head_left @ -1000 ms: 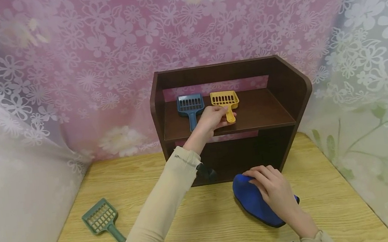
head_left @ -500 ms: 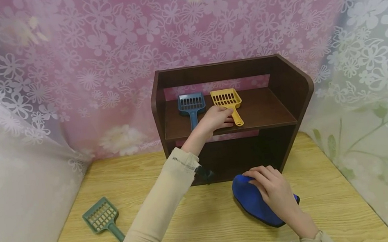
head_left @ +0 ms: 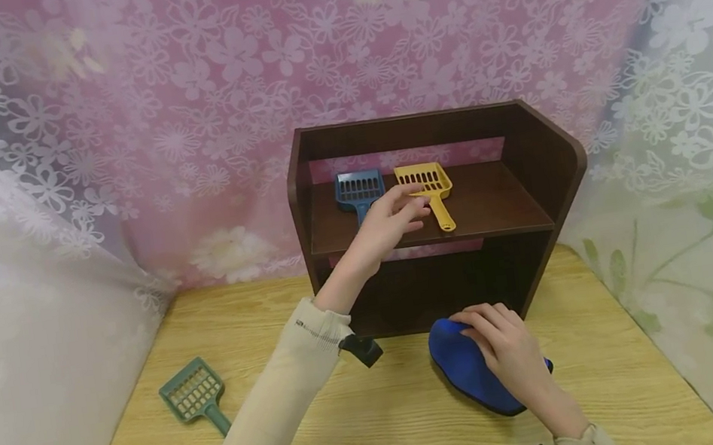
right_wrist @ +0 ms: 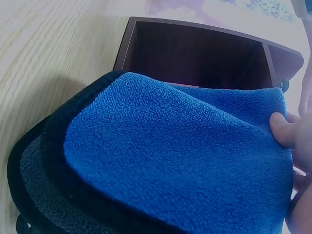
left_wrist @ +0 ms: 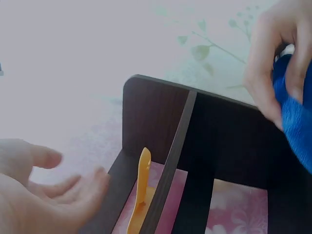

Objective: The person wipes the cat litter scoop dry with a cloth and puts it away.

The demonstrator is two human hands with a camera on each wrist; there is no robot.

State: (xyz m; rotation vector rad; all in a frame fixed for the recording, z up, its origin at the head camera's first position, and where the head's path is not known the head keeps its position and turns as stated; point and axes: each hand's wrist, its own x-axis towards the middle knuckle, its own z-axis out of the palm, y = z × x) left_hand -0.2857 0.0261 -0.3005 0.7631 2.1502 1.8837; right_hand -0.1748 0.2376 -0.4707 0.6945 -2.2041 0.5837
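My left hand [head_left: 387, 222] hovers over the upper shelf, its fingers [left_wrist: 83, 195] spread with nothing held. Just right of them a yellow litter scoop [head_left: 442, 212] lies on the shelf, its handle pointing toward me. Beside it a blue litter scoop [head_left: 359, 188] rests, its handle partly hidden behind my left hand. Down on the table, my right hand [head_left: 512, 353] pinches a blue fleece cloth [head_left: 462, 371] with black edging. In the right wrist view the cloth [right_wrist: 185, 146] is folded over, with the thumb [right_wrist: 282, 130] pressing on its edge.
A dark brown two-tier shelf [head_left: 496, 195] stands at the back of the wooden table [head_left: 370, 418]. At the left lies a green litter scoop [head_left: 192, 390], its handle end behind the left sleeve. Flowered curtains [head_left: 212, 121] close off the back and both sides.
My left hand has let go of the yellow scoop's handle and drawn slightly away to the left. The right hand stays on the blue cloth.
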